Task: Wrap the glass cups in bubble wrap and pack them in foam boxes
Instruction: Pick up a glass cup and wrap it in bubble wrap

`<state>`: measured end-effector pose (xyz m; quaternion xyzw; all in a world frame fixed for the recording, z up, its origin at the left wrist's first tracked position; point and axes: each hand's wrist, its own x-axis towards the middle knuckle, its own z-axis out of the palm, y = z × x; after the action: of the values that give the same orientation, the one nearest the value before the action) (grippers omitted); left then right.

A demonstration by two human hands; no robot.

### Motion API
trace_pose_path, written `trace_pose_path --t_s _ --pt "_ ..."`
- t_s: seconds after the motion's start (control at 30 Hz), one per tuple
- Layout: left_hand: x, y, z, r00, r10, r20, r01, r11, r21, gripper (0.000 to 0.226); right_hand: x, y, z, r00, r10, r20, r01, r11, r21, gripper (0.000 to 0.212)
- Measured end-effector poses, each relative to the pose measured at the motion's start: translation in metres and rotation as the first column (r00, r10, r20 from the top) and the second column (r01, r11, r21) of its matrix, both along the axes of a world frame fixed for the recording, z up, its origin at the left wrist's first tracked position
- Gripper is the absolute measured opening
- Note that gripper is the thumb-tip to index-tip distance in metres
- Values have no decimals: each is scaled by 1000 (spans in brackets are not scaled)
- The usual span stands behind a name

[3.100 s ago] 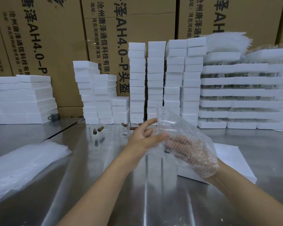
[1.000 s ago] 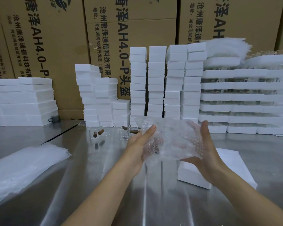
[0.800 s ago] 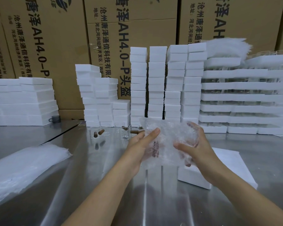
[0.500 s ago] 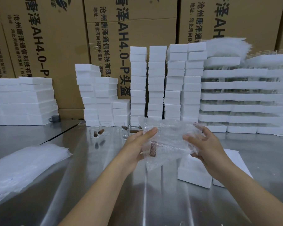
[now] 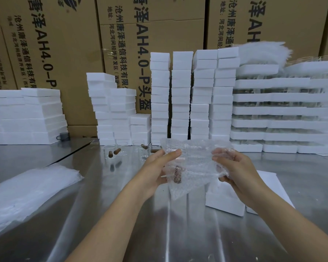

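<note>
Holding a clear bubble-wrap bundle (image 5: 195, 163) above the shiny steel table (image 5: 121, 214), near centre; gripped at left edge by left hand (image 5: 155, 173), at right by right hand (image 5: 235, 171), hands apart, over a white rectangular foam box (image 5: 223, 201).

hands 2 — left hand (image 5: 155, 173), right hand (image 5: 237, 173) | bubble wrap sheet (image 5: 195, 163) 1, held | glass cups (image 5: 110, 153) loose on table (image 5: 121, 214) ~4, clear glass so unsure | brown corks (image 5: 118, 151) 4 | foam box pieces (image 5: 223, 199) near front 2 | wrap piles (image 5: 27, 193) 2 | tall foam columns (image 5: 160, 95) mid 4 | cartons (image 5: 55, 35) behind — at least 4
</note>
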<state>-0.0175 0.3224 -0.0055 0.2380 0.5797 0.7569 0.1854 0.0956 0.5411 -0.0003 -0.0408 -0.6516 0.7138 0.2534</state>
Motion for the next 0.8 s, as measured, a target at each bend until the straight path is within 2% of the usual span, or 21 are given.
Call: trace_pose_path --t_s 0.07,0.17,0.23,0.3,0.33,0.43,0.53,0.63,0.8 --pt "-1 -1 0 1000 6 18 -6 1000 7 59 0 0 1 999 22 -43 -24 999 -34 21" --pt "1 1 3 996 22 82 -29 996 82 72 2 3 2 988 150 -24 -151 986 -76 69" --pt "4 3 4 992 20 121 -35 992 123 69 3 -1 2 972 235 4 -234 969 -81 98" --pt "9 6 5 992 4 128 -21 991 130 62 4 -9 1 953 300 25 -298 952 -70 106" --pt "13 8 6 992 -7 124 -8 992 122 60 5 -14 0 947 320 36 -319 947 -43 101" --pt "25 13 5 995 -48 90 43 997 64 59 9 -24 -2 945 317 75 -322 945 59 66" --pt "30 15 2 997 -60 55 59 998 5 63 10 -25 -4 956 284 77 -289 956 57 49" --pt "33 16 1 996 -77 36 78 996 -38 68 9 -24 -4 975 214 57 -216 976 20 41" --pt "35 19 0 991 -124 48 127 991 -50 53 6 -22 -6 979 201 8 -202 979 8 29"
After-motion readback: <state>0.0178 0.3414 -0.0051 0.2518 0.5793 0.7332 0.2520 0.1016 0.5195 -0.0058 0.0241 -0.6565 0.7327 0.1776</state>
